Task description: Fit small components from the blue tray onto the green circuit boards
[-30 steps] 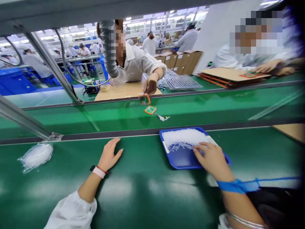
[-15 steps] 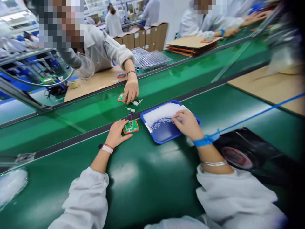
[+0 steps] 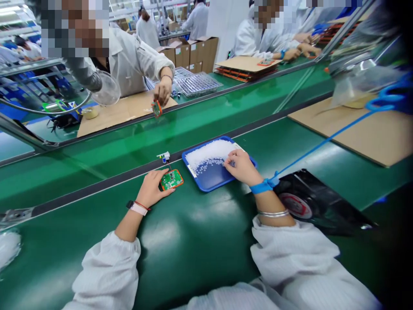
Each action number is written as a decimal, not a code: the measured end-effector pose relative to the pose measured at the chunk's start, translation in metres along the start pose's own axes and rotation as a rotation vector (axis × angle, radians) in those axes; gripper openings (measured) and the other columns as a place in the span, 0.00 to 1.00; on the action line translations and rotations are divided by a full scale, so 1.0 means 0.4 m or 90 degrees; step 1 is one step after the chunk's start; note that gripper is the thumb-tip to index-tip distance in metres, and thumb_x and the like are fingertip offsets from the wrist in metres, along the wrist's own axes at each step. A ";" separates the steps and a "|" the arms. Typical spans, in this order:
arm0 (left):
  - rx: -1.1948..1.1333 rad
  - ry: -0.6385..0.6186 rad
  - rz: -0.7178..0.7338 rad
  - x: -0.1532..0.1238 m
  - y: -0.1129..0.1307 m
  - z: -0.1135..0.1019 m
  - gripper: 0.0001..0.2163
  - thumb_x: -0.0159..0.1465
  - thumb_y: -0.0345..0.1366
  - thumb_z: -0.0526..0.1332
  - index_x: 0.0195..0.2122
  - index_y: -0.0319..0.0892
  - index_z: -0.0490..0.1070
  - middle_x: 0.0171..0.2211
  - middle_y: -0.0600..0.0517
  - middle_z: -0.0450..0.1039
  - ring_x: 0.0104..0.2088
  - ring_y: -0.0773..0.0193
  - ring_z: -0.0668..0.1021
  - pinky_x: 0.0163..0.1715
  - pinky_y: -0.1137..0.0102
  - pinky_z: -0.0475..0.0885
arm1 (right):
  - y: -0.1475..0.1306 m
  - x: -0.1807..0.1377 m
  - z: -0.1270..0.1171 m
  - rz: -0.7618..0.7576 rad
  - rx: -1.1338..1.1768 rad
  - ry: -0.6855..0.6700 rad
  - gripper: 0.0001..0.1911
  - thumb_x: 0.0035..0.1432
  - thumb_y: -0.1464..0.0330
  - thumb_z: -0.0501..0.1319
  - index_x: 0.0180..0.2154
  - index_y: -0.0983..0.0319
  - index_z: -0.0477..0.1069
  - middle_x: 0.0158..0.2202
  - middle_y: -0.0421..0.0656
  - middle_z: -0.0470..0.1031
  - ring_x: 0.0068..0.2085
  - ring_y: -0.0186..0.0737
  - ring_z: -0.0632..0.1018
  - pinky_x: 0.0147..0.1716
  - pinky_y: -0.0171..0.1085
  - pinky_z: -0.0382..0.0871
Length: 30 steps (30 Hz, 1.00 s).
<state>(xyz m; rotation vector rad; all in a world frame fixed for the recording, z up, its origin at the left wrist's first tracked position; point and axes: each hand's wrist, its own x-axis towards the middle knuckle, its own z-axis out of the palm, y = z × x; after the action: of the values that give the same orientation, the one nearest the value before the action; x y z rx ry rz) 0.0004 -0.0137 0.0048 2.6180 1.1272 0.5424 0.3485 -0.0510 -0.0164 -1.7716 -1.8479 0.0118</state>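
Observation:
My left hand (image 3: 152, 187) grips a green circuit board (image 3: 172, 180) with an orange edge, thumb along the lower side and fingers along the upper. The board lies on the green bench, and a thin lead runs from it to a small white connector piece (image 3: 165, 156) on the dark rail. Over the right side of a shallow blue tray (image 3: 211, 183) is my right hand (image 3: 242, 165), thumb and fingers pinched together. Whatever sits between those fingertips is too small to make out. Tiny white pieces (image 3: 211, 150) are heaped in the back of the tray.
Across the green belt (image 3: 129, 137), a co-worker's hand (image 3: 163, 90) holds another orange-edged board. A black bag (image 3: 319, 202) lies beside my right forearm, under a blue wrist cord (image 3: 325, 140). Cardboard (image 3: 361, 129) covers the right side. A clear bag (image 3: 9, 247) sits at far left.
My left hand has closed around the board, its thumb now at the lower edge. The co-worker's hand has lifted a board off the belt and drawn back. My right hand remains at the tray.

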 end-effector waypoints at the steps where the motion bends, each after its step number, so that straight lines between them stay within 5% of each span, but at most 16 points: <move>1: -0.002 -0.001 -0.003 -0.006 0.004 0.001 0.30 0.55 0.50 0.62 0.56 0.43 0.59 0.49 0.44 0.68 0.49 0.52 0.69 0.49 0.58 0.63 | 0.000 0.000 0.001 0.000 -0.003 0.000 0.07 0.49 0.70 0.58 0.22 0.62 0.70 0.34 0.47 0.66 0.40 0.45 0.69 0.45 0.46 0.61; 11: -0.003 0.018 -0.010 -0.140 0.009 -0.014 0.27 0.58 0.49 0.60 0.55 0.43 0.58 0.48 0.43 0.67 0.48 0.50 0.70 0.48 0.55 0.65 | -0.058 0.005 -0.032 0.061 -0.007 -0.049 0.09 0.52 0.74 0.55 0.22 0.63 0.68 0.36 0.49 0.67 0.40 0.45 0.67 0.45 0.47 0.61; 15: -0.042 0.022 -0.016 -0.150 0.024 -0.020 0.27 0.56 0.49 0.61 0.54 0.44 0.61 0.48 0.44 0.68 0.49 0.50 0.70 0.48 0.54 0.65 | -0.155 0.004 -0.042 0.001 0.095 0.002 0.08 0.53 0.75 0.54 0.24 0.62 0.66 0.41 0.49 0.66 0.44 0.46 0.67 0.47 0.48 0.60; 19: -0.160 0.091 -0.046 -0.112 0.070 -0.020 0.10 0.64 0.41 0.54 0.40 0.44 0.71 0.40 0.49 0.73 0.44 0.58 0.73 0.46 0.61 0.67 | -0.330 -0.025 0.007 -0.140 0.329 -0.067 0.06 0.56 0.73 0.53 0.27 0.60 0.64 0.44 0.47 0.65 0.47 0.42 0.68 0.49 0.44 0.62; 22: -0.228 0.124 -0.086 -0.086 0.084 -0.013 0.09 0.63 0.39 0.55 0.32 0.43 0.73 0.33 0.51 0.75 0.37 0.62 0.75 0.40 0.66 0.70 | -0.419 -0.051 0.065 -0.168 0.418 -0.147 0.06 0.57 0.73 0.53 0.28 0.61 0.63 0.44 0.48 0.64 0.48 0.41 0.67 0.48 0.43 0.63; 30: -0.263 0.107 -0.136 -0.089 0.069 -0.002 0.05 0.59 0.33 0.59 0.31 0.42 0.75 0.33 0.51 0.77 0.35 0.62 0.76 0.38 0.66 0.71 | -0.425 -0.052 0.144 -0.140 0.454 -0.183 0.05 0.58 0.71 0.52 0.29 0.61 0.63 0.42 0.48 0.65 0.47 0.42 0.68 0.46 0.45 0.64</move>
<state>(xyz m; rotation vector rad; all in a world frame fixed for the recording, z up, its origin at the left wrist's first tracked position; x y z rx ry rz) -0.0047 -0.0584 0.0068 2.1039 1.1781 0.8576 0.1688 -0.0692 -0.0070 -1.1050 -1.8900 0.7758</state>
